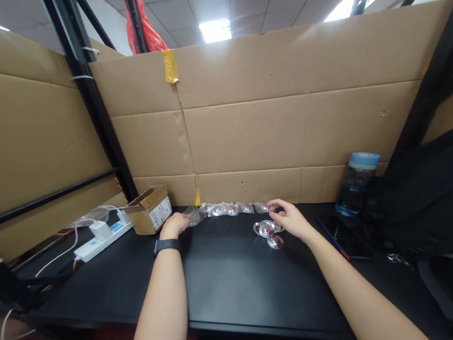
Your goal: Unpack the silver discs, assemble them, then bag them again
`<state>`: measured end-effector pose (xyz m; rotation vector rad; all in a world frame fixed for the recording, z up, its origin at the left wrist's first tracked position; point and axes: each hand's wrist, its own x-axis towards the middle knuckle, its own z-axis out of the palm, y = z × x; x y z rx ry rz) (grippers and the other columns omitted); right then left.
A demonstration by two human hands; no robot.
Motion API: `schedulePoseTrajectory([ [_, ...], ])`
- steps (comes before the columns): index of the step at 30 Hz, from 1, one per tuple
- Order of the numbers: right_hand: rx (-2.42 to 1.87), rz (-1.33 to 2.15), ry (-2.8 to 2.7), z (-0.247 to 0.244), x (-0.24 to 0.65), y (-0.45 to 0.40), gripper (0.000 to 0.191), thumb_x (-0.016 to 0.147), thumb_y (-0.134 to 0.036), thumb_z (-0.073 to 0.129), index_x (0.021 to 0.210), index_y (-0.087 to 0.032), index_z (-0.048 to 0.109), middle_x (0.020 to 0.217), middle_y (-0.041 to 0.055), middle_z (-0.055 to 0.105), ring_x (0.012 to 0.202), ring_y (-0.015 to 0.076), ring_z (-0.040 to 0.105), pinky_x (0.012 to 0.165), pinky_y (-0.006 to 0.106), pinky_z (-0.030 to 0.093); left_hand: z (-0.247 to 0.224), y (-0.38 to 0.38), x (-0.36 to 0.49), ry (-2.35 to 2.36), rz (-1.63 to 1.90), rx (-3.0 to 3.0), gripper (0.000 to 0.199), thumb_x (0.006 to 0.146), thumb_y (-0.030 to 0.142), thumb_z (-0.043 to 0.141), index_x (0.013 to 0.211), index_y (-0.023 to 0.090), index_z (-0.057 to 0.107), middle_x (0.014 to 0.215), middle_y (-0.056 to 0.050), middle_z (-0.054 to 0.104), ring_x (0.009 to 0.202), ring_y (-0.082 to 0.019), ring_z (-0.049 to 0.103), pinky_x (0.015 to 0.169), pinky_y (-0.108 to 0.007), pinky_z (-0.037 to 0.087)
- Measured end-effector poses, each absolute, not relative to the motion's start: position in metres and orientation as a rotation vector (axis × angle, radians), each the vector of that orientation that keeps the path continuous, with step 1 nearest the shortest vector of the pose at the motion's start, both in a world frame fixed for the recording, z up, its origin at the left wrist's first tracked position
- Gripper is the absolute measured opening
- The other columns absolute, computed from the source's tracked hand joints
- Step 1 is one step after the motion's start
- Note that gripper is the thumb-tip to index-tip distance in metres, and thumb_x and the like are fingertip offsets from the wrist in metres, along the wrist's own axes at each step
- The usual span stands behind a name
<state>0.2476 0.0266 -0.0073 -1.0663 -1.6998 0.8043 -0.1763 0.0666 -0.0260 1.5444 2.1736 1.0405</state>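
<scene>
My left hand [175, 225] reaches to the back left of the table, its fingers closed at the edge of a clear plastic bag [193, 216]. A row of shiny metal discs in clear bags [225, 209] lies along the cardboard wall, to the right of that bag. At the row's right end, my right hand [291, 218] has thumb and fingers at the edge of a bagged metal disc [261, 207]. Just in front of this hand is a small cluster of unbagged shiny round metal pieces with red spots [268, 229]; one piece [275, 242] lies nearest me.
An opened cardboard box [149, 211] and a white power strip [104, 241] with cables stand on the left. To the right are a blue-lidded bottle [355, 185], a pen [332, 238], a dark phone-like slab [351, 240] and a black bag [439, 206]. Cardboard walls [247, 135] enclose the black table [239, 283].
</scene>
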Motion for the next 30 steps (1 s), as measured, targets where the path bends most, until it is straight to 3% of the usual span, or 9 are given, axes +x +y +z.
schedulePoseTrajectory([
  [3, -1.071, 0.806, -1.709, -0.008, 0.248, 0.027, 0.033, 0.079, -0.035, 0.067, 0.109, -0.022, 0.065, 0.102, 0.0048, 0.065, 0.055, 0.0099, 0.057, 0.047, 0.022, 0.046, -0.017, 0.062, -0.17, 2.17, 0.934, 1.652, 0.013, 0.065, 0.017, 0.069, 0.076, 0.02, 0.077, 0.077, -0.009, 0.077, 0.08, -0.029, 0.072, 0.075, -0.033, 0.053],
  [7, -1.071, 0.8, -1.731, -0.008, 0.247, 0.027, 0.033, 0.079, -0.035, 0.067, 0.109, -0.021, 0.065, 0.098, 0.0045, 0.066, 0.054, 0.0096, 0.056, 0.048, 0.022, 0.045, -0.004, 0.055, -0.159, 2.214, 1.03, 1.801, 0.031, 0.081, 0.023, 0.06, 0.109, 0.02, 0.074, 0.111, -0.012, 0.074, 0.108, -0.029, 0.066, 0.095, -0.035, 0.048],
  [11, -1.088, 0.76, -1.743, -0.009, 0.248, 0.029, 0.033, 0.079, -0.033, 0.065, 0.108, -0.02, 0.066, 0.095, 0.0038, 0.066, 0.054, 0.0097, 0.055, 0.048, 0.022, 0.046, 0.004, 0.051, -0.139, 2.254, 1.164, 1.893, 0.039, 0.09, 0.023, 0.049, 0.125, 0.018, 0.063, 0.121, -0.014, 0.066, 0.115, -0.027, 0.061, 0.102, -0.035, 0.044],
  [14, -1.121, 0.661, -1.776, -0.01, 0.249, 0.03, 0.029, 0.078, -0.031, 0.064, 0.105, -0.02, 0.068, 0.091, 0.0032, 0.067, 0.054, 0.0108, 0.055, 0.05, 0.023, 0.048, 0.003, 0.049, -0.108, 2.167, 1.177, 2.083, 0.038, 0.091, 0.024, 0.049, 0.126, 0.02, 0.062, 0.122, -0.013, 0.062, 0.115, -0.025, 0.059, 0.103, -0.034, 0.043],
  [17, -1.152, 0.553, -1.796, -0.011, 0.252, 0.032, 0.025, 0.077, -0.028, 0.062, 0.1, -0.021, 0.07, 0.088, 0.0035, 0.068, 0.058, 0.0132, 0.059, 0.054, 0.026, 0.05, -0.006, 0.045, -0.07, 2.104, 1.007, 2.298, 0.035, 0.09, 0.027, 0.054, 0.123, 0.025, 0.065, 0.125, -0.012, 0.06, 0.119, -0.03, 0.054, 0.105, -0.043, 0.039],
  [21, -1.174, 0.438, -1.813, -0.014, 0.254, 0.035, 0.023, 0.077, -0.025, 0.06, 0.097, -0.021, 0.07, 0.086, 0.0031, 0.068, 0.061, 0.0143, 0.06, 0.063, 0.028, 0.051, -0.027, 0.04, -0.028, 2.071, 0.856, 2.477, 0.044, 0.087, 0.028, 0.059, 0.13, 0.032, 0.062, 0.148, -0.013, 0.046, 0.135, -0.036, 0.038, 0.108, -0.052, 0.032],
  [24, -1.182, 0.399, -1.828, -0.015, 0.257, 0.037, 0.022, 0.077, -0.023, 0.058, 0.096, -0.021, 0.07, 0.086, 0.0033, 0.068, 0.063, 0.0152, 0.06, 0.065, 0.03, 0.051, -0.04, 0.042, -0.014, 1.98, 0.779, 2.586, 0.041, 0.087, 0.025, 0.057, 0.127, 0.032, 0.064, 0.153, -0.01, 0.043, 0.138, -0.037, 0.035, 0.11, -0.056, 0.03],
  [30, -1.325, 0.145, -1.949, -0.024, 0.27, 0.046, 0.018, 0.087, -0.03, 0.056, 0.092, -0.022, 0.072, 0.101, 0.0079, 0.07, 0.097, 0.0244, 0.063, 0.091, 0.039, 0.047, -0.047, 0.047, -0.011, 1.782, 0.716, 2.71, 0.029, 0.093, 0.032, 0.052, 0.117, 0.028, 0.068, 0.154, -0.008, 0.045, 0.144, -0.035, 0.032, 0.113, -0.058, 0.028],
])
